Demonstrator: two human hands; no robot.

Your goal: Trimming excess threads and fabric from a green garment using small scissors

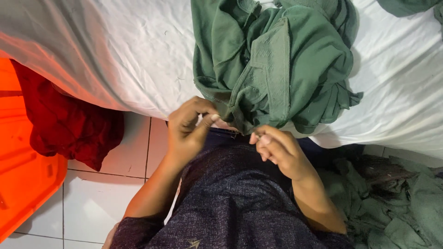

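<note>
Left hand (189, 131) pinching the lower hem of the green garment (277, 64), thumb pressed against curled fingers, cloth caught between them. Right hand (277, 150) just beside it, fingers curled tight with the tips pressed together right at the hem's edge; too small to tell whether cloth or a thread sits in that grip. Both hands close together, hem stretched between them over the lap.

Green garment heaped just above both hands, on the white sheet (138, 55) of the bed, folds bunched, a stitched flat panel facing up, one loose corner hanging off to the right above the right hand. Lower edge drooping over the bed's rim down to the fingers.

No packages, labels or signs in view.

Left of the left hand, well apart: red cloth (69, 124) draped over the side of an orange plastic crate (23, 184), crate standing on the white tiled floor (106, 203). Right of the right hand and lower: pile of more green cloth (397, 203) on the floor beside the bed. Another bit of green cloth (406, 7) at the far upper right on the sheet. Beneath both hands, dark speckled clothing (230, 203) covering the lap. Nothing lying between the hands and the garment.
</note>
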